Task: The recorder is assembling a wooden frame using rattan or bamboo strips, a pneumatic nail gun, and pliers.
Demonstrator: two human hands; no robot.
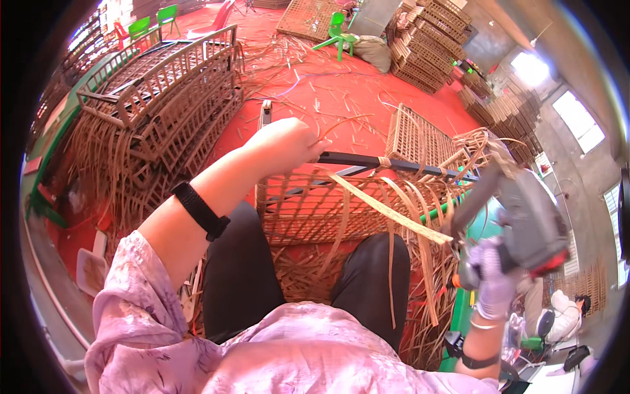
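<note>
In front of my knees a woven lattice panel of brown strips hangs from a dark metal bar. My left hand is closed at the left end of that bar, and a thin brown strip sticks out from its fingers. Below it, a pale strip slants down toward the right. At the right, my right hand, in a pale glove, grips a bulky grey handheld power tool with a red part. Motion blurs the tool, and its exact kind is unclear.
Stacked woven frames with hanging strips stand at the left. Behind the work, another lattice panel leans on the red floor, which is littered with strip scraps. A green chair stands farther back. Another person is at lower right.
</note>
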